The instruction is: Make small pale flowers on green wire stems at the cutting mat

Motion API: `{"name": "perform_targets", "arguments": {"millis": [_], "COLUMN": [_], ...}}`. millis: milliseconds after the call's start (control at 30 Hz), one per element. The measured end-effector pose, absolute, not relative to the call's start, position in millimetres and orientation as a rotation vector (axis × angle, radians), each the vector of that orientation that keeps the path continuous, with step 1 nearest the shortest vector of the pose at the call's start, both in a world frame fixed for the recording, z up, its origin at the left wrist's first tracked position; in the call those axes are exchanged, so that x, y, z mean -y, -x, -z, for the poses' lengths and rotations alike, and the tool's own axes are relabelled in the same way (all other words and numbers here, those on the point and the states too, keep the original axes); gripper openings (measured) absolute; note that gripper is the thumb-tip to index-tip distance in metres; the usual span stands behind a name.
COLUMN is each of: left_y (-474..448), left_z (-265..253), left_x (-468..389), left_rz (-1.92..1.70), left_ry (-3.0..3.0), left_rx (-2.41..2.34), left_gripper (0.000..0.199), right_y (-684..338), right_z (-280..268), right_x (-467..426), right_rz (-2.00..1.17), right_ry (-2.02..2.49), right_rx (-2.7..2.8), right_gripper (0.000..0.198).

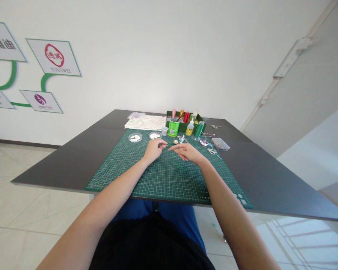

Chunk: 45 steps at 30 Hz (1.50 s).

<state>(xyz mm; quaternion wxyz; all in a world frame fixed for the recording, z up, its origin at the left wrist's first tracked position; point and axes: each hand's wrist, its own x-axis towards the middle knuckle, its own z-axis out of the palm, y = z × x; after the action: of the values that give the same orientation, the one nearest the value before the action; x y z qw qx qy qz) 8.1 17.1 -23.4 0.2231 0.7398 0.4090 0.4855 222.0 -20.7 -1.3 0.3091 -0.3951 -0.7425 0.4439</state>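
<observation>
My left hand (154, 150) is over the middle of the green cutting mat (157, 180), its thumb and fingers pinched on a small thin dark piece (169, 144) whose kind is too small to make out. Just to the right, my right hand (187, 152) points its stretched index finger towards that piece, the other fingers apart below. No object shows in it. Loose green thread (180, 165) seems to lie on the mat beneath. Beyond the fingertips are small pale ornaments (181, 138).
Two shallow dishes (135, 138) of white pieces stand at the mat's far left. Behind are a green can (173, 127), a glue bottle (189, 127), a green thread spool (199, 129) and a box (183, 127) of spools. White-handled scissors (212, 151) and a clear case (221, 144) lie right.
</observation>
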Motion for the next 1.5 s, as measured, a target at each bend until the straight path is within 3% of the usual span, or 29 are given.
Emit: {"name": "perform_targets", "arguments": {"millis": [500,1500], "left_y": [-9.4,-14.8], "left_z": [19.4,21.1], "left_x": [-8.2,-0.4], "left_rz": [-0.843,-0.436], "left_ry": [-2.197,-1.84], "left_rx": [-1.2,-0.675], "left_gripper": [0.015,0.017], "right_y": [-249.9,-243.4], "right_z": [-10.0,-6.9], "right_x": [25.0,24.1], "right_rz": [-1.349,-1.365], "right_ry": [0.785,0.621], "right_rx": [1.81,1.709], "right_gripper": [0.039,0.032]}}
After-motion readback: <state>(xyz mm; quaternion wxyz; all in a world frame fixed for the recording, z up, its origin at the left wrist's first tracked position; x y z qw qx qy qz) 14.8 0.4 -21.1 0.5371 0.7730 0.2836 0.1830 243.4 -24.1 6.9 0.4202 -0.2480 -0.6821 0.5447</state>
